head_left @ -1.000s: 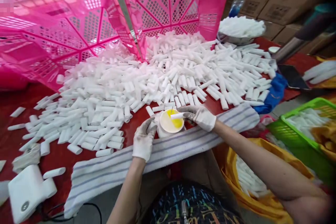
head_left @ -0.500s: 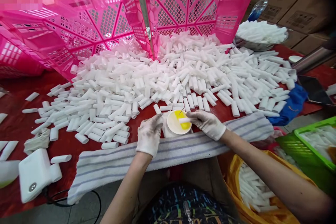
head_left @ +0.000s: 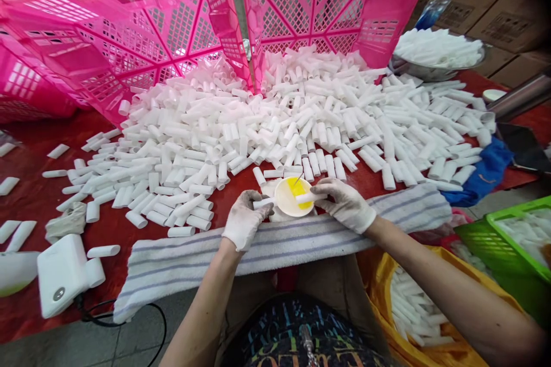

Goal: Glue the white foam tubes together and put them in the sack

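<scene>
My left hand [head_left: 247, 219], in a white glove with grey smudges, pinches a short white tube [head_left: 263, 203] at the left side of a small round dish [head_left: 286, 206]. Another white tube [head_left: 306, 198] is in the fingers of my right hand [head_left: 343, 204], gloved too, its tip over the bright yellow patch [head_left: 296, 185] in the dish. A thin dark stick or wire stands up from the yellow patch. Under the dish lies something white, partly hidden. A striped towel [head_left: 284, 248] runs along the table edge beneath both wrists.
Behind the dish spreads a large heap of white tubes [head_left: 193, 126], spilling from two tipped pink crates [head_left: 172, 28]. A heaped metal bowl [head_left: 430, 71] stands back right. A white box [head_left: 62, 275] with a cable is at left. Below right are a yellow sack [head_left: 381, 281] and green basket [head_left: 486, 246].
My left hand has turned, and the tube in it now shows clearly, pointing toward the dish. My right hand holds its tube much as before. The whole view has shifted slightly.
</scene>
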Tool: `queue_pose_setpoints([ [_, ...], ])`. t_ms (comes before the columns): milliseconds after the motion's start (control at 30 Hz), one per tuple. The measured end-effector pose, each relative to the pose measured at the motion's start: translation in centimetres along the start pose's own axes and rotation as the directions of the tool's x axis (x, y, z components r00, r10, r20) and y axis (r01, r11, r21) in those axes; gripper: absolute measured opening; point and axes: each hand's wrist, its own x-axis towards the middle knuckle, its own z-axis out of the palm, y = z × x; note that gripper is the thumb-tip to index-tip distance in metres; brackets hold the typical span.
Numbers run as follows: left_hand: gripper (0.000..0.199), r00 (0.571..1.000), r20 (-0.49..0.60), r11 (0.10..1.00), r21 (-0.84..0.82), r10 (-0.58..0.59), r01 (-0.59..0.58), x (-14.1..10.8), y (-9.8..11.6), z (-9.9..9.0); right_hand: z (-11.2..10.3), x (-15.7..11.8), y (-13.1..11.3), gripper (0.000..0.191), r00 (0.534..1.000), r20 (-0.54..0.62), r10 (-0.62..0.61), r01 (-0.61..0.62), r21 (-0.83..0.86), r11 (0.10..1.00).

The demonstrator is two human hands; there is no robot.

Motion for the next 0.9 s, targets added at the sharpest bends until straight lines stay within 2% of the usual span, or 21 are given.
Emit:
queue_pose_setpoints([
  [100,0.039,0.998,0.003,0.998,0.024,0.066,-0.066,0.1,-0.5,-0.1,0.0,-0.1,-0.4,0.031,1.000,-0.010,0.007,-0.007,0.002,1.000],
  [200,0.033,0.992,0.004,0.983,0.135,0.129,-0.128,0.2,-0.8,-0.2,-0.1,0.0,-1.1,0.014,0.992,-0.046,-0.118,0.117,-0.022,0.993],
  [300,0.034,0.993,0.026,0.976,0.181,0.114,-0.116,0.1,-0.8,-0.2,-0.3,0.0,-1.6,0.010,0.979,-0.067,-0.191,0.186,-0.083,0.979],
  [367,0.036,0.995,0.042,0.979,0.176,0.096,-0.102,0.1,-0.7,-0.1,-0.3,-0.1,-1.6,0.021,0.991,-0.058,-0.123,0.117,-0.092,0.989],
  [433,0.037,0.995,0.048,0.978,0.182,0.089,-0.096,0.0,-0.7,-0.1,-0.3,-0.3,-1.3,0.031,0.999,-0.031,0.014,-0.016,-0.061,0.998],
  [500,0.036,0.995,0.041,0.975,0.201,0.094,-0.100,0.0,-0.8,0.0,-0.1,-0.5,-0.9,0.032,0.992,-0.008,0.128,-0.129,-0.022,0.991],
  [533,0.036,0.995,0.037,0.973,0.208,0.098,-0.103,0.1,-0.8,0.0,0.0,-0.6,-0.7,0.030,0.989,-0.007,0.150,-0.150,0.000,0.989],
  [667,0.036,0.996,0.019,0.976,0.198,0.087,-0.089,0.1,-0.9,0.4,0.0,-0.1,-1.1,0.021,0.996,-0.025,0.082,-0.080,0.081,0.994],
  [733,0.035,0.997,0.006,0.981,0.178,0.079,-0.079,-0.1,-0.7,0.6,-0.1,0.1,-1.8,0.023,0.991,-0.008,0.130,-0.129,0.083,0.988],
  [833,0.035,0.996,-0.009,0.990,0.114,0.090,-0.088,-0.6,0.1,1.0,-0.6,-0.2,-3.2,0.037,0.970,0.034,0.241,-0.243,0.074,0.967],
  [900,0.037,0.996,0.008,0.994,0.053,0.090,-0.091,-1.0,0.7,1.3,-0.8,-1.0,-4.0,0.035,0.970,-0.028,0.242,-0.238,0.098,0.966],
])
